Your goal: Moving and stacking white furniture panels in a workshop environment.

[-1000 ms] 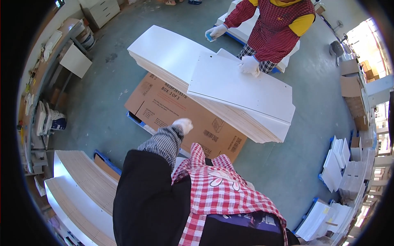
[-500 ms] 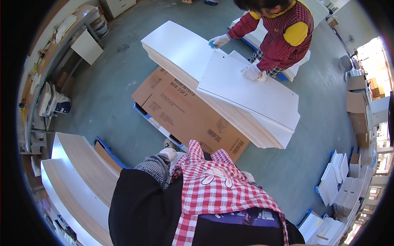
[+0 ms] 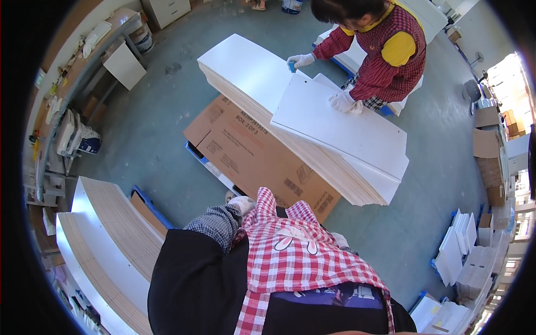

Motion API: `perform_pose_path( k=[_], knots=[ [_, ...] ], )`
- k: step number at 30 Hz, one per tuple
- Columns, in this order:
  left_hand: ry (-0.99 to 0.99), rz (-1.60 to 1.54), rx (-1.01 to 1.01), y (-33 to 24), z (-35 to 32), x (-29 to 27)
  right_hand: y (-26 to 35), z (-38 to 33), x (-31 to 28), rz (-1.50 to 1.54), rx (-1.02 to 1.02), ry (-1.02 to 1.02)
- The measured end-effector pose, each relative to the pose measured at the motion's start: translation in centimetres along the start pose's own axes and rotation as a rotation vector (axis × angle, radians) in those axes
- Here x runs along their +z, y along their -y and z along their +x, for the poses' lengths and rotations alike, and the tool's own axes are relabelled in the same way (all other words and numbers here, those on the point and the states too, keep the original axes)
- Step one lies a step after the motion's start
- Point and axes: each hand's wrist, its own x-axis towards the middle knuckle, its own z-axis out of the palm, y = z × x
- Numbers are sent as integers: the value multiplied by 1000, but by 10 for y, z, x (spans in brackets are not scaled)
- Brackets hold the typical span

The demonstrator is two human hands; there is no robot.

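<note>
My left hand (image 3: 243, 204), in a white glove, is close in front of me beside the red-and-white checked apron (image 3: 312, 251). Its fingers are hidden by the apron. Only a sliver of my right hand (image 3: 339, 240) shows past the apron's right side, so its grip cannot be seen. Before me a stack of white boards (image 3: 240, 58) lies across a brown cardboard sheet (image 3: 234, 137) on a low blue-edged platform. On the stack a loose white panel (image 3: 340, 120) sits at an angle. A co-worker's gloved hand rests on it; the other holds a small blue thing (image 3: 292, 66).
The co-worker (image 3: 385, 61) stands across the stack. Tall stacks of pale boards (image 3: 111, 223) stand close on my left, beside a blue-edged platform (image 3: 146, 201). A workbench (image 3: 84, 72) runs along the far left. White panels (image 3: 449, 251) and cartons (image 3: 487, 151) line the right side.
My left hand has moved right, closer to the apron, and the white thing below it no longer shows. The co-worker's hand with the blue thing has shifted slightly. The view has tilted a little.
</note>
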Motion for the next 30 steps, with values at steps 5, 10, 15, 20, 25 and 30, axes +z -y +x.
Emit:
perform_pose_path(
  k=[5,10,15,20,25,30],
  knots=[
    [-14,142,138,38,14,34,7,-1,-4,-105,-147,-19],
    [18,21,55,40,14,32,1,2,4,-63,-181,-69],
    [27,-77,-82,21,3,21,-2,5,3,-120,-149,-37],
    [19,-33,-103,8,-16,9,-5,11,8,-79,-145,-58],
    [45,-1,-105,18,-12,11,-9,9,9,-89,-233,-110],
    [15,-22,-75,16,-17,10,-9,15,14,36,-53,-50]
  ],
)
